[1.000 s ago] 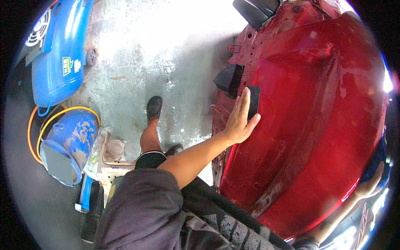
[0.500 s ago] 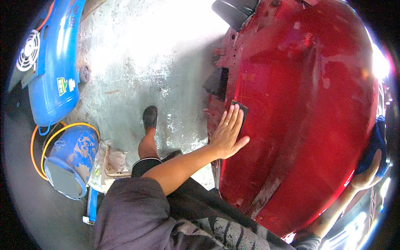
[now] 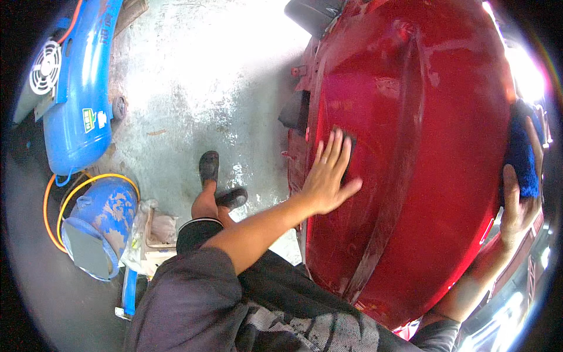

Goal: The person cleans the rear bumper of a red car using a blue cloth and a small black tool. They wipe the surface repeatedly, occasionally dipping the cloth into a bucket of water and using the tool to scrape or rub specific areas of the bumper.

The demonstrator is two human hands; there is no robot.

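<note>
A large, curved red car body panel (image 3: 451, 193) fills the right side, with a dull, scuffed band running along its raised crease. My left hand (image 3: 329, 176) lies on its left part, fingers stretched flat over a small dark piece of sandpaper (image 3: 351, 142). Only the corners and right edge of the sandpaper show; the fingers cover the rest. At the panel's far right edge, my right hand (image 3: 519, 205) grips a blue cloth (image 3: 526, 164), thumb on the near side and fingers around its outer side.
A blue air tank (image 3: 76, 126) with a white-grilled fan stands at the left. Below it are an orange hose (image 3: 51, 218), a worn blue bucket (image 3: 105, 217) and a cream container (image 3: 161, 249). A black part (image 3: 316, 16) juts from the panel's top left.
My right hand has moved farther forward along the panel's edge with the blue cloth. The left hand and sandpaper have slid slightly rightward over the panel. The view has shifted a little.
</note>
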